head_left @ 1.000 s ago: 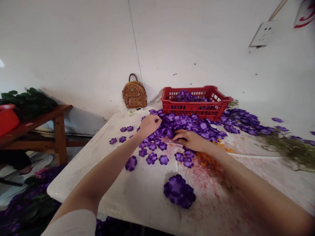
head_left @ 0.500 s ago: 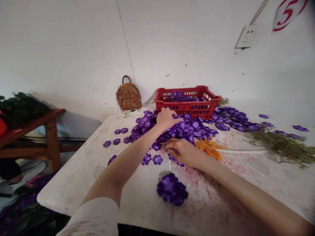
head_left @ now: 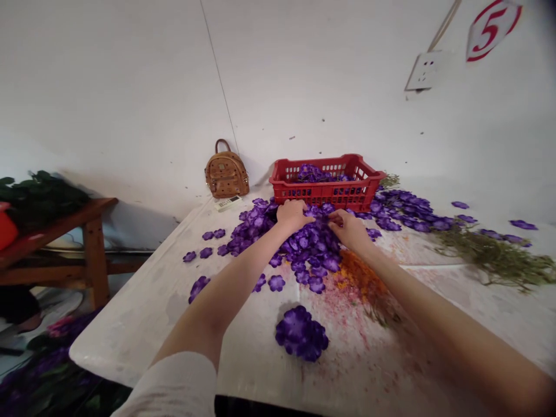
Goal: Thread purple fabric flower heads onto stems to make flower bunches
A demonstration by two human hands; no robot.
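My left hand (head_left: 293, 215) lies on the heap of purple flower-shaped petals (head_left: 304, 240), its thumb spread away and the fingertips partly hidden among them. At the right side of the heap, my right hand (head_left: 348, 229) touches the petals with bent, slightly parted fingers. No petal shows clearly gripped in either hand. Just behind the hands stands a red plastic crate (head_left: 324, 194) with more purple petals inside. Nearer to me is a separate stack of dark purple petals (head_left: 301, 333).
Orange bits (head_left: 358, 272) lie under my right forearm. Green stems (head_left: 495, 255) and more purple petals (head_left: 403, 208) spread rightward. A brown mini backpack (head_left: 226, 174) stands against the wall on the white-covered table (head_left: 143, 324). A wooden bench (head_left: 93, 249) is at left.
My right hand has moved away from me and rightward, from the heap's near edge to its right side. Several petals now lie farther toward me, and more orange bits show. My left hand stays nearly in place.
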